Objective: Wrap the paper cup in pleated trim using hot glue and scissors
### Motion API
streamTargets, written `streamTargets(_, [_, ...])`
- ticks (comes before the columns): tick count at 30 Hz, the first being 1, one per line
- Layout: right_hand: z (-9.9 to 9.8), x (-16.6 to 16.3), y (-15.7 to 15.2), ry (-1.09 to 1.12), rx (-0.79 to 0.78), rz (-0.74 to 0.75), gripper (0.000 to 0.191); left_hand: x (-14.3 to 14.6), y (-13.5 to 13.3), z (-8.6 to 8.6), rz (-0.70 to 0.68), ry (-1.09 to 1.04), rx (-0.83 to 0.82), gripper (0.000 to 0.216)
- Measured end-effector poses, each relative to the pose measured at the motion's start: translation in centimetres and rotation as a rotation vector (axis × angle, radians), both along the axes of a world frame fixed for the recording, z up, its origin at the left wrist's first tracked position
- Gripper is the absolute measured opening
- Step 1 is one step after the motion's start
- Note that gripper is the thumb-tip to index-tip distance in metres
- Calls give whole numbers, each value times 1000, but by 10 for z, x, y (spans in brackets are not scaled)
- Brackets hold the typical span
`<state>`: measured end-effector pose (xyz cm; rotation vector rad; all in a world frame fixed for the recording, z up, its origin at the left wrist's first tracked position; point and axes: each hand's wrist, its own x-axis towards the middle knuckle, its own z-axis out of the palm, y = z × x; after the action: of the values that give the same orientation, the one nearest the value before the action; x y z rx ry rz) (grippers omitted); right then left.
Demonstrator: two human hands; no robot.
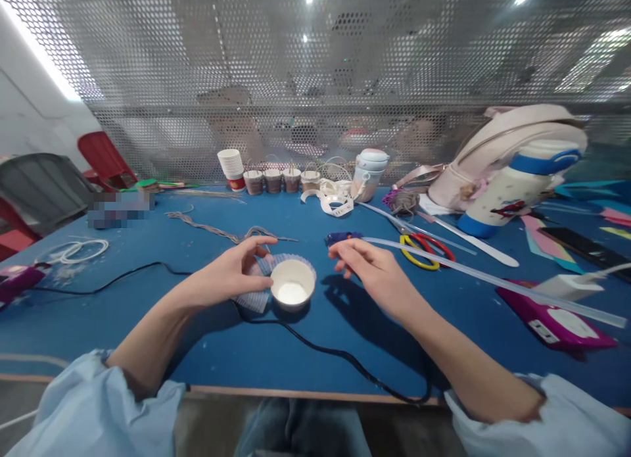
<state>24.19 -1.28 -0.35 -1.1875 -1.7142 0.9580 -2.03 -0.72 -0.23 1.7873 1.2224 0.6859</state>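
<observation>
A white paper cup (292,285) stands on the blue table in front of me, with pale blue striped fabric (255,302) beside and behind it. My left hand (241,266) curves around the cup's left side, its thumb at the rim and its other fingers spread above the fabric. To the right of the cup my right hand (367,266) hovers, fingers loosely bent and apart, with nothing visible in them. Just beyond its fingertips is a dark blue tool (344,237), partly hidden, from which a long translucent stick (473,266) runs to the right.
Red and yellow scissors (419,250) lie on the right, near a white bottle (517,187) and a magenta device (552,322). Along the back stand several small cups (273,181) and a cup stack (231,168). A black cable (325,350) crosses before me.
</observation>
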Motion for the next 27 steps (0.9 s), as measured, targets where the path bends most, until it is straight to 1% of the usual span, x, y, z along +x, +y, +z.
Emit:
streamTargets(4, [-6,23,-5,-60,-37,2,40,0,0,2,-6,-3,-31,62])
streamTargets(7, [-9,37,-7,-173,-70,13,40,2,-1,2,37,-25,-43,60])
streamTargets(9, [-7,44,-9,-297,-80,13,41,4,-2,0,86,-1,-40,62])
streamTargets(11, [-3,50,-12,-471,-58,-19,44,8,-4,-2,123,60,-17,63])
streamTargets(14, [1,59,-12,-768,8,-134,51,14,-5,-5,119,87,-15,62])
streamTargets(16, [0,66,-5,-880,65,-224,49,17,-3,-7,108,27,-25,57])
streamTargets(18, [-3,72,8,-877,123,-265,44,19,2,-11,115,-37,19,53])
streamTargets(19, [-4,74,16,-850,141,-244,43,20,5,-13,123,-53,58,50])
streamTargets(20, [-6,74,24,-822,139,-192,43,21,9,-15,135,-57,101,48])
streamTargets(22, [-9,70,38,-738,83,-45,40,22,14,-20,153,-54,166,44])
streamTargets(23, [-10,66,44,-680,38,3,37,23,16,-22,156,-57,189,43])
streamTargets(25, [-14,55,53,-570,-50,22,30,27,17,-25,156,-67,212,41])
streamTargets(27, [-20,44,59,-516,-98,-30,26,31,18,-27,160,-64,233,40])
